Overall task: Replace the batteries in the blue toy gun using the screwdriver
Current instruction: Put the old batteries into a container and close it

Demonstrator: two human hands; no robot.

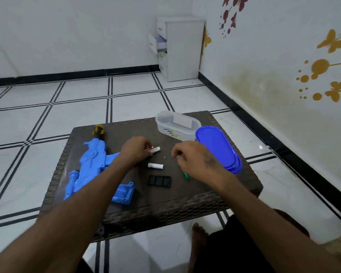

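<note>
The blue toy gun point(91, 166) lies flat on the left half of the dark wicker table point(165, 209), its yellow and black muzzle tip point(98, 129) pointing away. My left hand point(135, 149) grips white and red batteries point(155, 149) near the table's middle. Another white battery point(155, 166) lies loose just below them. The black battery cover point(159, 181) rests flat nearer to me. My right hand point(193, 158) hovers to the right with curled fingers; a green-handled screwdriver point(186, 176) peeks out from under it, and whether the fingers pinch anything is unclear.
A clear plastic box point(176, 125) stands at the table's far right, with its blue lid point(219, 148) leaning beside it. A tiny white speck point(165, 158) lies between my hands. A white drawer cabinet point(180, 48) stands in the room's corner. My bare foot point(199, 233) is below the table.
</note>
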